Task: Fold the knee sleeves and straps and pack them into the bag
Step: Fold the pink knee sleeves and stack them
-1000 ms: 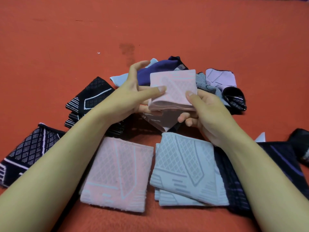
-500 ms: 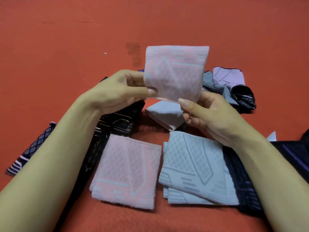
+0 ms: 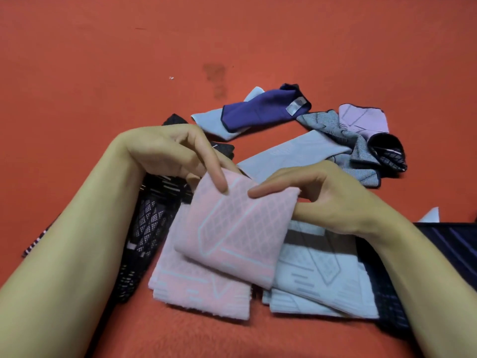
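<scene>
A folded pink knee sleeve hangs tilted over another folded pink sleeve lying on the red surface. My left hand pinches its upper left edge and my right hand pinches its upper right corner. Folded light blue sleeves are stacked to the right of the pink one. No bag is clearly in view.
Black patterned sleeves lie under my left forearm. Farther back are a dark blue sleeve, a flat light blue one and a grey, lilac and black bundle. Dark striped fabric lies at the right edge.
Both hands have brought the folded pink sleeve down from upright in the air towards me, and it now sits low and tilted over the pink sleeve on the surface.
</scene>
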Demonstrator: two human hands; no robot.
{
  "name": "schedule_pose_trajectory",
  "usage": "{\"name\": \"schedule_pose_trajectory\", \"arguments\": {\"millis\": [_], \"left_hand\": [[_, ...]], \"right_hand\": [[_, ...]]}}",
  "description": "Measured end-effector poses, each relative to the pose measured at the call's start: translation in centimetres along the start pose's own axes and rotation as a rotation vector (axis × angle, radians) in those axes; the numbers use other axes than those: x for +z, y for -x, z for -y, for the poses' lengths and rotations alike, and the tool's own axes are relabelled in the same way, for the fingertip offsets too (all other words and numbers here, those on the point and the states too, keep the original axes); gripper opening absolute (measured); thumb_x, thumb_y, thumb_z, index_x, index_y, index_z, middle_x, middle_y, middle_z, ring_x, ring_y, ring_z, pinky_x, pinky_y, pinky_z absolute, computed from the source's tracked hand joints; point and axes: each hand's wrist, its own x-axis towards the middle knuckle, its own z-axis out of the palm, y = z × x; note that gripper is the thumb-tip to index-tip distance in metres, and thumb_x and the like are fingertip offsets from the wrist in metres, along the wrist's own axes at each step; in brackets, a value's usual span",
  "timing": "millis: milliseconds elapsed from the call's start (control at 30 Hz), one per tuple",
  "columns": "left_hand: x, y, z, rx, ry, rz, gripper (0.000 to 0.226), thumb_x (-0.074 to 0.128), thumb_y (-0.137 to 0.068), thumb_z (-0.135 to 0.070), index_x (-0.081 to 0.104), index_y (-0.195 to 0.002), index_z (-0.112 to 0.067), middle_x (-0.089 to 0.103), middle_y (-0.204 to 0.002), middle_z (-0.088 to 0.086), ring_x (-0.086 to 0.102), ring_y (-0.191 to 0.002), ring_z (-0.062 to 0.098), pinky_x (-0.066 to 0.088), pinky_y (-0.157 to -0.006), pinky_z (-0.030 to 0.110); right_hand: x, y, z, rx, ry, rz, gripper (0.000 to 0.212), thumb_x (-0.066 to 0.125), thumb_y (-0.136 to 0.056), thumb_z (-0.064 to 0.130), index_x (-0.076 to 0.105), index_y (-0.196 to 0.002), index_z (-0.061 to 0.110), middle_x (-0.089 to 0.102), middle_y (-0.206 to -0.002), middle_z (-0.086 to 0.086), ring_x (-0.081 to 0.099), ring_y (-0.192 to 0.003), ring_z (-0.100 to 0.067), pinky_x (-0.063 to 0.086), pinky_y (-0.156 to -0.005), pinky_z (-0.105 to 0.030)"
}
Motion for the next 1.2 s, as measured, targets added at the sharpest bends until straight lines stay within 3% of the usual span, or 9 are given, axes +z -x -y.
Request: {"name": "schedule_pose_trajectory", "arguments": {"millis": [100,267,367,500,633,767,933,1067,1200], "left_hand": [[-0.6,-0.1,-0.1,0.085,0.12,0.153,0.026,0.07,-0.093,-0.018,0.079,-0.097,0.007,0.058,-0.136,0.036,0.062,-0.099,0.029,0.057,-0.076,0.022],[0.1,0.1,0.9,-0.151,0.029,0.051,0.061,0.103,-0.035,-0.06,0.08,-0.068,-0.013,0.045,-0.122,0.058,0.046,-0.08,0.049,0.046,-0.052,0.028],[0.8,0.5,-0.9,-0.062,0.032,0.222,0.058,0.092,-0.057,-0.067,0.082,-0.071,-0.012,0.059,-0.124,0.043,0.047,-0.067,0.034,0.04,-0.038,0.018],[0.9,0.5,-1.9,0.069,0.003,0.39,0.049,0.069,-0.094,-0.054,0.084,-0.088,-0.008,0.069,-0.122,0.003,0.034,-0.068,0.045,0.031,-0.041,0.016],[1.0,0.0,-1.3,0.131,0.027,0.358,0.049,0.071,-0.09,-0.059,0.084,-0.083,-0.012,0.04,-0.082,0.012,0.041,-0.081,0.013,0.019,-0.047,0.029],[0.7,-0.2,-1.1,0.096,0.071,0.39,0.045,0.071,-0.091,-0.056,0.079,-0.079,-0.013,0.053,-0.079,0.002,0.032,-0.059,0.032,0.02,-0.043,0.016],[0.6,-0.2,-1.3,0.067,0.085,0.369,0.043,0.071,-0.092,-0.053,0.074,-0.08,-0.012,0.072,-0.096,0.007,0.048,-0.044,0.006,0.03,-0.03,0.012],[1.2,-0.2,-1.5,-0.055,-0.009,0.315,0.047,0.079,-0.084,-0.056,0.079,-0.08,-0.009,0.075,-0.109,0.021,0.076,-0.068,0.026,0.054,-0.041,0.024],[1.1,-0.4,-1.0,-0.1,-0.054,0.223,0.06,0.084,-0.075,-0.062,0.078,-0.084,-0.003,0.07,-0.111,0.033,0.074,-0.077,0.045,0.06,-0.053,0.034]], "right_hand": [[0.2,0.2,0.4,0.014,0.036,0.101,0.036,0.075,-0.09,-0.003,0.08,-0.113,0.024,0.076,-0.111,0.011,0.072,-0.106,-0.013,0.051,-0.087,-0.019],[1.0,0.5,0.4,-0.003,0.105,0.139,0.039,0.071,-0.091,-0.004,0.079,-0.115,0.026,0.075,-0.109,0.013,0.07,-0.108,-0.009,0.048,-0.086,-0.011],[1.1,0.3,0.2,0.011,0.184,0.184,0.041,0.066,-0.096,-0.002,0.077,-0.121,0.029,0.073,-0.114,0.01,0.067,-0.113,-0.015,0.049,-0.093,-0.017],[1.5,0.1,0.1,0.002,0.329,0.24,0.049,0.061,-0.095,0.0,0.072,-0.13,0.032,0.069,-0.119,0.014,0.063,-0.117,-0.01,0.046,-0.103,-0.023],[2.4,-0.1,0.3,0.022,0.405,0.308,0.067,0.051,-0.087,-0.01,0.069,-0.135,0.034,0.065,-0.124,0.017,0.057,-0.119,-0.007,0.038,-0.104,-0.017],[2.6,-0.2,0.0,0.045,0.426,0.334,0.082,0.045,-0.081,-0.015,0.064,-0.138,0.04,0.062,-0.134,0.025,0.049,-0.127,-0.008,0.034,-0.111,-0.023],[3.0,-0.1,0.3,0.105,0.342,0.31,0.041,0.042,-0.107,0.016,0.066,-0.135,0.036,0.061,-0.134,0.026,0.05,-0.13,-0.005,0.033,-0.112,-0.025],[3.2,-0.2,0.6,0.138,0.402,0.314,0.036,0.062,-0.097,0.052,0.065,-0.129,0.037,0.065,-0.127,0.025,0.058,-0.119,0.004,0.042,-0.104,-0.024],[3.2,-0.1,0.2,0.11,0.408,0.319,0.024,0.071,-0.097,0.037,0.066,-0.12,0.036,0.067,-0.113,0.028,0.059,-0.109,0.011,0.04,-0.092,-0.008]]}}
